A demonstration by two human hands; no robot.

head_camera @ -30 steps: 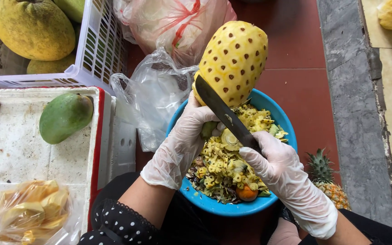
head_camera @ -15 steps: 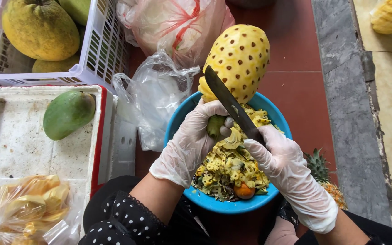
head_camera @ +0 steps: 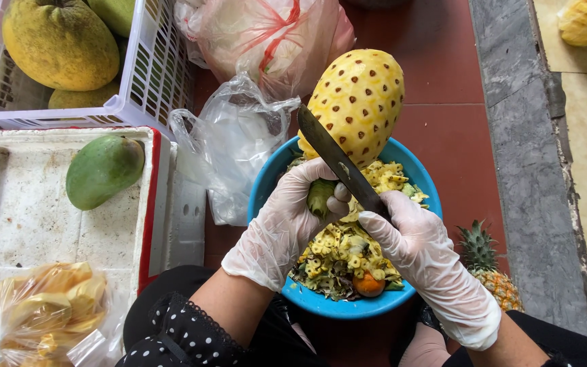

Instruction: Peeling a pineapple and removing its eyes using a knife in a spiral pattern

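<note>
Vs a sec ago, dark long-bladed knife [head_camera: 338, 163] in gloved right hand [head_camera: 412, 238] slid toward 11 o'clock up the peeled yellow brown-eyed pineapple [head_camera: 358, 102], gloved left hand [head_camera: 293, 217] still clamped on its green stem, so eye-trimming goes on.

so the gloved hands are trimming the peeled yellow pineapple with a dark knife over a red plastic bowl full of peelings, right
Not quite: the bowl is blue, not red. In the head view the gloved left hand steadies the peeled yellow pineapple while the gloved right hand holds the dark knife against it, over the blue plastic bowl full of peelings.
</note>
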